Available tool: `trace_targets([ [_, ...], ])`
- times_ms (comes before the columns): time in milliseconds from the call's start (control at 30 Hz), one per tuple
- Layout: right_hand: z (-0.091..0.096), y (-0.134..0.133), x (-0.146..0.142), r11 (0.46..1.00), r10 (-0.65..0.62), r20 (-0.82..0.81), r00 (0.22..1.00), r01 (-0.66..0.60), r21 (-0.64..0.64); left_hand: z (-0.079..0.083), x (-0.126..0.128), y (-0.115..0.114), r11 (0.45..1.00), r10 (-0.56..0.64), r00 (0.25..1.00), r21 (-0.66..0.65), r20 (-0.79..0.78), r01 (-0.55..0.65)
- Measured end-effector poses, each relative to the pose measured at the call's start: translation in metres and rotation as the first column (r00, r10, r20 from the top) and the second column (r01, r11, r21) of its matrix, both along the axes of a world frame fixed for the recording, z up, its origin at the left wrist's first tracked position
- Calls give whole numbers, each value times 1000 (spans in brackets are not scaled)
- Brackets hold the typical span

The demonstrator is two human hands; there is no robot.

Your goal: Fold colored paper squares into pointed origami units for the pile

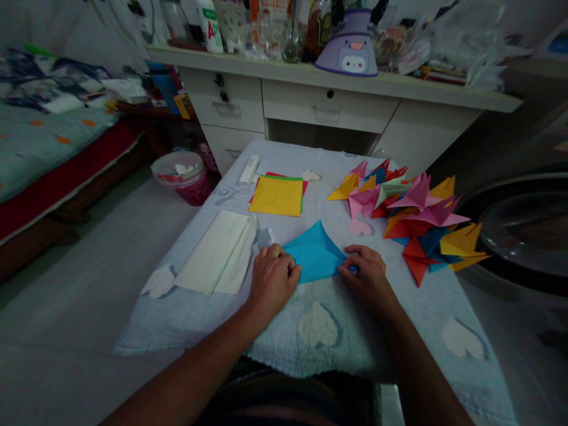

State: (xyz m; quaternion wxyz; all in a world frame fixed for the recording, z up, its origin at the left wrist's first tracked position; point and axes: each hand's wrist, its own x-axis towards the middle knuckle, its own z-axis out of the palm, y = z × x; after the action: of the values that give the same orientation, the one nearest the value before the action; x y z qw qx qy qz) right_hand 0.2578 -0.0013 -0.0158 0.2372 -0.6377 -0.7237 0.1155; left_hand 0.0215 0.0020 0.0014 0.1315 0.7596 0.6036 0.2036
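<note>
A blue sheet of origami paper point(314, 251) lies on the cloth-covered table, its far corner lifted a little to a point. At its left edge my left hand point(276, 273) is closed, thumb pressed on the paper. The fingers of my right hand point(364, 267) pinch the paper's right corner. Beyond the sheet sits a stack of square coloured papers point(277, 196), yellow on top, with red and green edges showing. To the right is a heap of folded paper cranes point(417, 204) in pink, red, orange, yellow and blue.
Left of my hands lies a folded pale cloth or paper point(215, 251); a small white box point(249, 170) is farther back. A cluttered desk point(284, 70) stands beyond the table point(319, 325). A pink bin point(184, 177) is on the floor at left, a washing machine point(523, 219) at right.
</note>
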Motion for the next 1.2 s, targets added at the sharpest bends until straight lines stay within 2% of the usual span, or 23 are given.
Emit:
trace_targets([
  [1200,-2,2,0,1000,-17,-12,1000,17,11,3,2,-1,999,-18,995,36,-101,22],
])
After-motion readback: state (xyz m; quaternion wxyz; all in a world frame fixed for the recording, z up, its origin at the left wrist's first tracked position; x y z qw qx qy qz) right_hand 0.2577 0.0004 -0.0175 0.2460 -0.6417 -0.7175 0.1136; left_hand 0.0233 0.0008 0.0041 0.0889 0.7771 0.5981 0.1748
